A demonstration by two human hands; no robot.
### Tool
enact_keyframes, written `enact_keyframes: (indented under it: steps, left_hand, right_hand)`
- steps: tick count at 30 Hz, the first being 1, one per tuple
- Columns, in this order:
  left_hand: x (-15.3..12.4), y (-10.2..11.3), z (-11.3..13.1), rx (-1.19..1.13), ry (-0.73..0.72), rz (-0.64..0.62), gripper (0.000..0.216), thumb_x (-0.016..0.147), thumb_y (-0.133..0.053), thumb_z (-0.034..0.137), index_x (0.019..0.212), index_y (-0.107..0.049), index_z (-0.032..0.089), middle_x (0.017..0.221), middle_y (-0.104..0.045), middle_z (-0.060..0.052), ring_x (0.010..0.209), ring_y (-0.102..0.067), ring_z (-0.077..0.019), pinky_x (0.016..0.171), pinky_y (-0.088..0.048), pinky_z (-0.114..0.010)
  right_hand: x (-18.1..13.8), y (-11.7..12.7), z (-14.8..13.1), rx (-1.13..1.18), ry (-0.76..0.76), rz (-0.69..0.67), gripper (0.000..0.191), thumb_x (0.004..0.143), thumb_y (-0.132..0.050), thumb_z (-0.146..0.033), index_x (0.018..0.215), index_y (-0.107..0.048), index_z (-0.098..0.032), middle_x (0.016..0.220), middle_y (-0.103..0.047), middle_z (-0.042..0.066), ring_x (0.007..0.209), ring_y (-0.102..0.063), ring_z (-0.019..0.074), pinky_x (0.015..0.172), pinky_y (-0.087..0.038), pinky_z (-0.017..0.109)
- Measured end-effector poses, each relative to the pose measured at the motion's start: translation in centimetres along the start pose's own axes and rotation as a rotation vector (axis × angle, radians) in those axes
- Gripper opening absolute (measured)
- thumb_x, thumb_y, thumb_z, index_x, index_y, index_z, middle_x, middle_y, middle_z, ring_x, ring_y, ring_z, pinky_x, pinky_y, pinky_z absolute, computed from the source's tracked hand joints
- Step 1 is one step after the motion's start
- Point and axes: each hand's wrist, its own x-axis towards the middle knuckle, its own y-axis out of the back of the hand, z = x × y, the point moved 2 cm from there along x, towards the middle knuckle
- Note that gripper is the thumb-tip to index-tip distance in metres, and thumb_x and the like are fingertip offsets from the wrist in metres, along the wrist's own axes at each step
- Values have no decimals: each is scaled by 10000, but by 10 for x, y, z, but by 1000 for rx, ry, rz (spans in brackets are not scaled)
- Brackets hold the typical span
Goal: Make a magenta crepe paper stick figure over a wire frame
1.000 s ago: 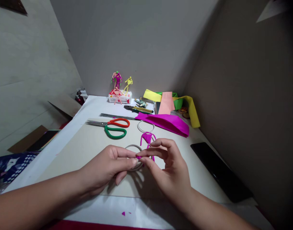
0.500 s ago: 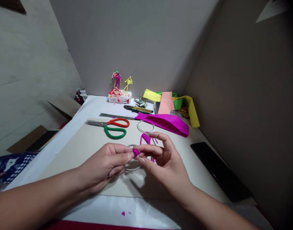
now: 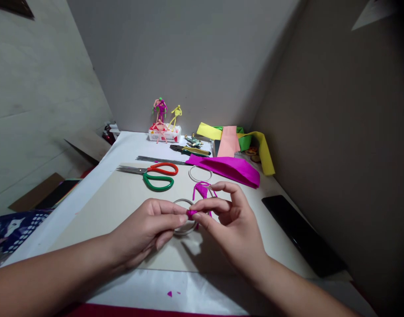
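Observation:
My left hand (image 3: 148,229) pinches a thin wire ring (image 3: 182,204) just above the grey board (image 3: 122,198). My right hand (image 3: 228,224) meets it fingertip to fingertip, thumb and forefinger closed on a strip of magenta crepe paper (image 3: 191,213) wound on the ring. More of the magenta strip (image 3: 202,190) trails behind my right fingers. A second bare wire ring (image 3: 199,174) lies flat on the board farther back.
Red-and-green scissors (image 3: 155,175) lie left of the second ring. Behind are straight wires (image 3: 160,160), pliers (image 3: 190,151), folded magenta paper (image 3: 230,168), yellow, pink and green paper (image 3: 235,141) and small wire figures (image 3: 165,116). A black phone (image 3: 302,235) lies at the right.
My right fingers have shifted around the ring, curling in over the magenta strip. The ring and my left hand have stayed almost in the same place.

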Motion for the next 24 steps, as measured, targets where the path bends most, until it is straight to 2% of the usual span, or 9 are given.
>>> enact_keyframes:
  steps: [6,11,13,19,22,24]
  left_hand:
    - [-1,-3,2,54,27,1,198,763,-699,299,724,-715,106,361,-405,67,329,-237,-21,363,-87,-197]
    - [-2,-1,2,157,-1,10,238,785,-687,345,755,-713,111,384,-405,68,346,-231,-32,376,-73,-212]
    - [-2,0,2,174,-5,4,247,800,-673,363,762,-707,121,394,-413,69,350,-228,-31,379,-74,-208]
    - [-2,2,1,212,-14,-9,244,855,-608,332,741,-693,134,379,-385,77,368,-217,-33,411,-109,-202]
    - [-2,1,1,246,-23,-18,245,864,-585,336,804,-699,128,392,-379,81,371,-204,-38,417,-104,-212]
    - [-2,1,1,264,-20,-19,260,862,-585,360,818,-689,126,393,-377,83,367,-202,-43,414,-94,-219]
  right_hand:
    - [-2,2,1,-159,144,-36,414,763,-688,-102,1034,-424,-272,753,-702,-31,775,-690,176,825,-508,384]
    - [-4,0,4,-172,208,-87,416,784,-654,-72,1073,-435,-276,855,-690,-11,805,-674,158,801,-514,347]
    - [-3,0,4,-106,173,-114,424,784,-659,-74,1079,-432,-277,887,-688,-7,799,-657,142,775,-515,319]
    - [4,-2,1,110,-71,-135,440,763,-696,-126,1068,-406,-256,842,-679,-14,699,-600,107,674,-496,266]
    - [4,-2,1,98,-81,-125,397,784,-674,-151,1064,-412,-256,865,-674,-5,712,-608,113,686,-505,275]
    - [3,-2,3,26,-24,-138,386,795,-659,-148,1077,-421,-260,908,-672,10,796,-638,139,750,-519,310]
